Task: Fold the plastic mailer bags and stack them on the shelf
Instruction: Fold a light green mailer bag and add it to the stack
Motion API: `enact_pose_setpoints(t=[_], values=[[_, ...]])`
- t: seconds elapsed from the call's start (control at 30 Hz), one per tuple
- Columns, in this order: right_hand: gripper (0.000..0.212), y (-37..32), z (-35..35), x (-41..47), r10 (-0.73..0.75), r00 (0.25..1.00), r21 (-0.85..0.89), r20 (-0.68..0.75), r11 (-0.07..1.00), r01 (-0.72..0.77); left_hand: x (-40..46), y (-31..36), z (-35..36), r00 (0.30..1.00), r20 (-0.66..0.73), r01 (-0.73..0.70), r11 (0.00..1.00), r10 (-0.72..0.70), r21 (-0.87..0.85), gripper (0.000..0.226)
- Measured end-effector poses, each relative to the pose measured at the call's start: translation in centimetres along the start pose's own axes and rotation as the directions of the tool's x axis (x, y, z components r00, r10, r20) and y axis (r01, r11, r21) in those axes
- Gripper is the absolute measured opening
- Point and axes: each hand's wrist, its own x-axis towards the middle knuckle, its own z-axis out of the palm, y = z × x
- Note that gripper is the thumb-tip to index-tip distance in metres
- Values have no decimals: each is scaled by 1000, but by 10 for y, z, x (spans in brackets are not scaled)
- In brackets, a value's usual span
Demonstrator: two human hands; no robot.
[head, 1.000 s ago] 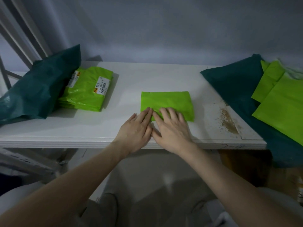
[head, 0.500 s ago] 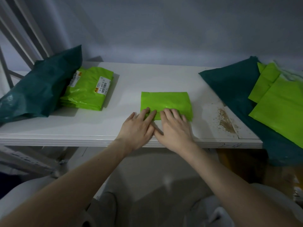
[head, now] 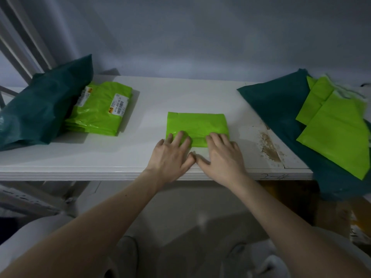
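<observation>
The folded green mailer bag (head: pixel 197 125) lies flat near the front edge of the white shelf (head: pixel 180 93), between the 2 piles. We press its near edge down with both hands: our left hand (head: pixel 170 155) sits on the bag's left corner and our right hand (head: pixel 222 155) on its right part, thumbs almost touching on the bare shelf. The fingers lie straight and spread, gripping nothing; we judge this flat pressing is meant to set the crease so the slick plastic does not spring open. To the left, a stack of folded green bags (head: pixel 102 111) with barcode labels leans against a dark teal bag (head: pixel 40 105), likely where this one goes next. To the right, unfolded green mailers (head: pixel 337 129) wait on another teal bag (head: pixel 281 109), within reach.
</observation>
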Motion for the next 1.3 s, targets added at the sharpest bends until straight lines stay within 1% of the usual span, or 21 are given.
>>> enact_pose_setpoints(t=[0.1,0.2,0.27,0.37,0.5,0.53,0.6,0.7,0.77,0.83,0.9,0.97,1.0,1.03,1.07,1.13,1.2,1.23,1.27,1.3], values=[[61,31,-2,-4,80,995,-39,62,996,-78,3,3,1,1000,2,18,1000,-18,8,53],[60,47,-2,-13,76,994,-77,81,995,-69,7,9,4,1000,-8,29,997,-29,70,59],[61,46,1,-18,67,993,-56,98,996,-62,8,14,5,1000,-3,31,993,-31,113,61],[60,45,2,-21,74,992,-29,104,997,-72,11,19,-2,996,67,51,993,-59,110,69],[59,46,2,-18,83,992,2,98,996,-84,13,21,-9,995,65,74,992,-81,104,75],[57,46,2,-17,91,991,17,93,996,-93,14,20,-8,993,76,85,992,-92,94,74],[52,45,2,-14,107,992,39,69,993,-110,14,18,-5,986,111,116,991,-122,60,63],[38,47,3,-10,89,996,38,-7,995,-88,16,18,-5,977,111,188,980,-180,-68,54],[36,48,3,-8,70,995,32,-67,997,-68,17,18,-3,972,129,214,969,-198,-123,54],[41,47,2,-7,64,992,29,-113,998,-61,19,18,-2,969,151,218,965,-196,-146,55],[50,45,0,-6,70,990,43,-124,997,-65,21,17,-1,969,155,219,959,-193,-180,55],[63,42,-3,-4,99,988,99,-115,991,-88,24,15,-1,968,164,222,949,-188,-222,57],[68,41,-6,-1,123,988,142,-98,984,-108,26,13,0,969,164,222,946,-186,-235,62],[71,41,-8,2,148,986,188,-76,973,-131,28,10,0,971,162,209,952,-176,-221,68],[72,41,-11,6,172,984,232,-54,960,-155,29,6,0,977,158,168,971,-141,-170,73],[61,43,-15,12,213,977,286,-24,938,-197,29,-3,1,984,168,65,996,-55,-56,82],[40,43,-18,16,249,968,326,-29,918,-226,30,-6,0,981,189,48,997,-37,-57,83],[29,43,-20,18,264,963,358,-51,905,-229,30,-6,-1,979,194,86,991,-65,-100,80],[20,42,-21,20,273,959,393,-73,892,-224,31,-5,-2,975,190,145,975,-113,-167,73],[20,42,-22,23,273,959,413,-79,884,-218,31,-4,-3,969,185,203,949,-161,-240,61]])
